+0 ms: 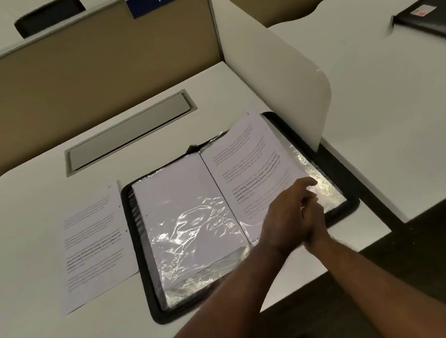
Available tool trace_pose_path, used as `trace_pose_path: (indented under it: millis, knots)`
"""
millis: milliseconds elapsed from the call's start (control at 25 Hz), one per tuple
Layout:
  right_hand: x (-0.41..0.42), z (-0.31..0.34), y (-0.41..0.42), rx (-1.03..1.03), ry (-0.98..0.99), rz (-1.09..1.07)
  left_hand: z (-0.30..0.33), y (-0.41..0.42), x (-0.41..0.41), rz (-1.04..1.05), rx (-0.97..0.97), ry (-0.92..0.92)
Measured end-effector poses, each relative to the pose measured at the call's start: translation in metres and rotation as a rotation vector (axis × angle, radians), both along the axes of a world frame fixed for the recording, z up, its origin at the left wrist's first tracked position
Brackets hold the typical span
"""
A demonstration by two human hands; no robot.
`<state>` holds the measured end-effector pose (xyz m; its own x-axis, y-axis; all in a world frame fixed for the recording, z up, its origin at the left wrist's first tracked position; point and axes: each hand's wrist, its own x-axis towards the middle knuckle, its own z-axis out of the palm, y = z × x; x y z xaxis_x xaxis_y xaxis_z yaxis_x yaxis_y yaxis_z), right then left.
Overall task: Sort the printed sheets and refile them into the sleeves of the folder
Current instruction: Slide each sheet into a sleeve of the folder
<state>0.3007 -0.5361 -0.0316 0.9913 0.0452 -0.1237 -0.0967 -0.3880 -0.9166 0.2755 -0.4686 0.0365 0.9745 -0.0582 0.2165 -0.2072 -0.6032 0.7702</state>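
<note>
Hands: left (284, 217) and right (311, 214) pressed together at the sheet's (247, 164) near corner, grip unclear, likely easing it into the right sleeve (322, 184) | folder (158, 314) open flat on desk (29, 292) | spare sheet (93, 245) waits left

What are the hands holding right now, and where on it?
It cannot be told: both hands meet over the lower right edge of the printed sheet on the open folder, the grip hidden.
</note>
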Motion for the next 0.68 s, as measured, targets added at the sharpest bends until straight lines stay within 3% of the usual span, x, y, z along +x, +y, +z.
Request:
trace_pose_path:
  millis: [40,120,400,680]
  knots:
    - [0.004,-0.005,-0.002,-0.153,0.026,0.004,0.002,0.002,-0.001,0.005,-0.013,0.014]
    - [0.012,-0.001,-0.007,-0.246,0.039,-0.045,0.005,0.011,-0.006,0.025,-0.029,0.014]
    - [-0.009,0.033,0.021,-0.127,-0.239,-0.052,-0.006,0.085,-0.04,0.322,-0.024,0.04]
    - [-0.076,0.046,0.075,-0.219,-0.613,0.409,-0.007,0.189,-0.099,0.776,-0.181,-0.02]
